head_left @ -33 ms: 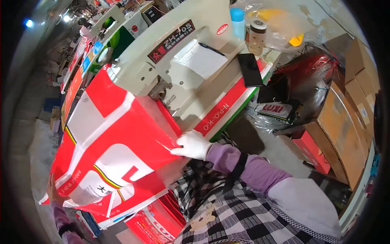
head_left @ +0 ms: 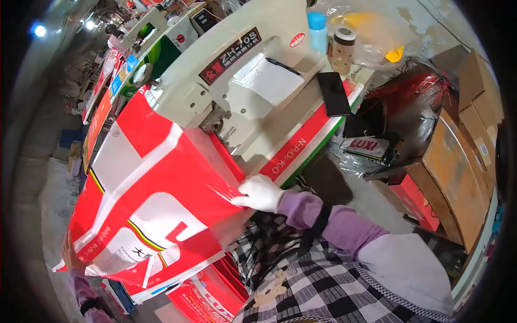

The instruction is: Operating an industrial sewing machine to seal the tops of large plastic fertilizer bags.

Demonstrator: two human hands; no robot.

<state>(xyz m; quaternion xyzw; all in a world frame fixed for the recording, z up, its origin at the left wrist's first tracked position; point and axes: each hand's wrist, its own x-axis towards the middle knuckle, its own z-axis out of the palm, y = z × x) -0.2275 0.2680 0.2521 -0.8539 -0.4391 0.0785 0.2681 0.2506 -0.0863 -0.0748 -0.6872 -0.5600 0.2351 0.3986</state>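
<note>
A large red and white woven plastic bag (head_left: 188, 199) is spread from the sewing machine (head_left: 291, 32) toward the lower left. Its upper edge lies by the machine's metal needle parts (head_left: 215, 121). My right hand (head_left: 261, 194), in a white glove, pinches the bag's right edge near the front of the machine. At the far left my left hand (head_left: 75, 259) grips the bag's outer edge, its fingers partly hidden.
On the machine bed lie a notepad (head_left: 269, 81) with a pen and a black phone (head_left: 333, 94). A blue bottle (head_left: 316, 32) and a lidded jar (head_left: 342, 51) stand behind. Cardboard boxes (head_left: 458, 167) fill the right. More printed bags (head_left: 207, 293) lie below.
The view has shifted very slightly, so everything sits a little further right. Both hands keep their places on the bag.
</note>
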